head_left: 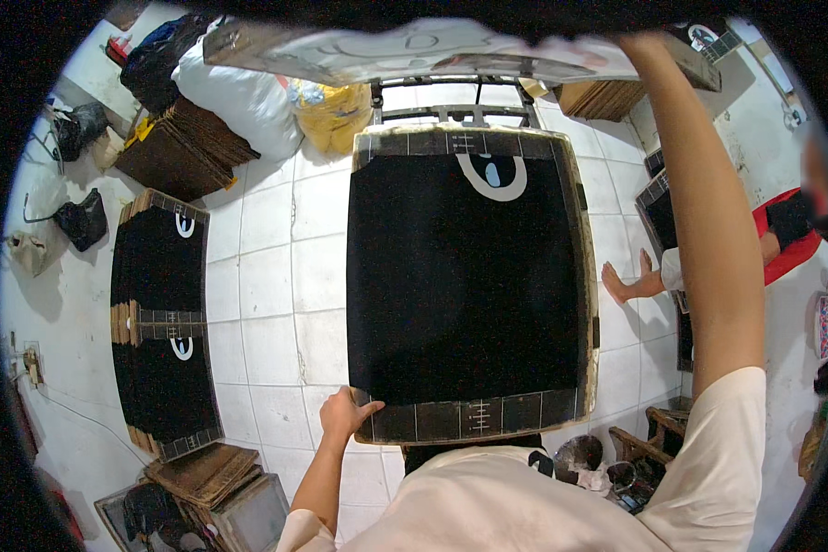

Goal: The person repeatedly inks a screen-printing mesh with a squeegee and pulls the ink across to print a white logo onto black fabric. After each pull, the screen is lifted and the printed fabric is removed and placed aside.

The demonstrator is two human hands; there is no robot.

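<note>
White floor tiles [276,304] spread beneath us. Our left hand [345,414] grips the near corner of a flat black printed cardboard sheet [469,285]; our right hand [639,46] holds a raised pale sheet [414,46] overhead. More black sheets [161,322] lie stacked left.

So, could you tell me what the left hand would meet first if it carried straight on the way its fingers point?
The left hand already grips the near-left corner of the black printed sheet; going on, it would probably slide across that sheet's black surface, though depth is unclear.
</note>
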